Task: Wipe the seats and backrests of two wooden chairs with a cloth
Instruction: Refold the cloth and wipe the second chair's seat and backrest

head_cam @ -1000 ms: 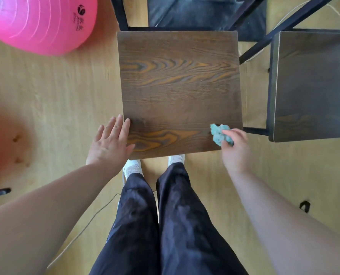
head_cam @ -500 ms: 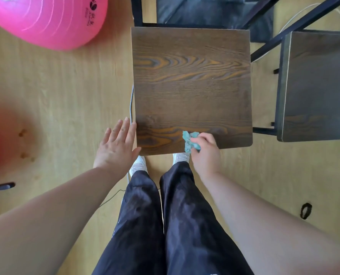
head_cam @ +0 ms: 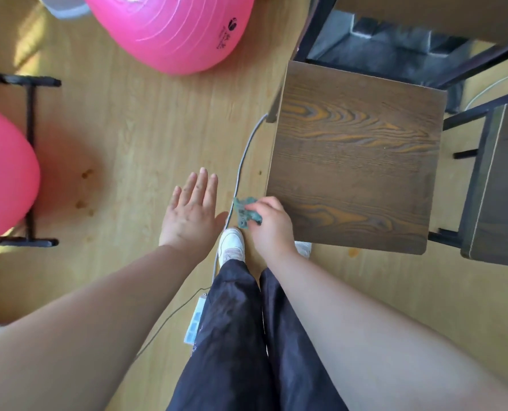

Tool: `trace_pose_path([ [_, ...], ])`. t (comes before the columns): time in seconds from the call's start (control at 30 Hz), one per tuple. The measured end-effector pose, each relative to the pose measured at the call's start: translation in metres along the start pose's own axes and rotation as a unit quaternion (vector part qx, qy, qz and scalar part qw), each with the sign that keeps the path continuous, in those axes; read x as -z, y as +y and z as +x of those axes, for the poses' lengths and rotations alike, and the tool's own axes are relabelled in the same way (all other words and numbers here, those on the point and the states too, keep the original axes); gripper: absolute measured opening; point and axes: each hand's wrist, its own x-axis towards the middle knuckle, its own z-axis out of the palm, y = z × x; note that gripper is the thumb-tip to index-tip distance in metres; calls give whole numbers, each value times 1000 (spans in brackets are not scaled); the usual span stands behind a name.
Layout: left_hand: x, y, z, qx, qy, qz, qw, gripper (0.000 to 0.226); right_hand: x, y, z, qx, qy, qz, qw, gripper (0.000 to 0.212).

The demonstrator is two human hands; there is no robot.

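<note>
Wood floor, head cam. R hand pinches the cloth, which has swept right-to-left along the seat front and is now just off its left corner. L hand has left the seat, fingers straight, over floor. Cloth: teal, crumpled. I'd call that strip done; 2nd chair prob. next.
</note>
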Motion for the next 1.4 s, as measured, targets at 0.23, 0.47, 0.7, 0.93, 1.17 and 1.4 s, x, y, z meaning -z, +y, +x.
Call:
trace_pose_path([
  [0.23, 60, -20, -4, 53, 68, -10, 996, 73, 36, -75, 31, 61, 27, -5, 998, 36],
  [0.47, 197, 16, -31, 28, 167, -30, 985, 73, 180, -147, 1, 119, 109, -50, 986, 34],
  [0.7, 301, 115, -52, -79, 255, -44, 963, 72, 317, -153, -51, 106, 225, -59, 967, 31],
  [0.93, 337, 256, -72, -167, 266, 40, 949, 70, 423, -90, -105, 37, 336, -34, 941, 39],
  [1.17, 346, 434, -111, -220, 293, 96, 926, 69, 553, 22, -177, 25, 370, -33, 928, 40],
  [1.4, 358, 584, -144, -199, 321, 83, 922, 69, 673, 106, -231, 11, 415, -57, 908, 41],
])
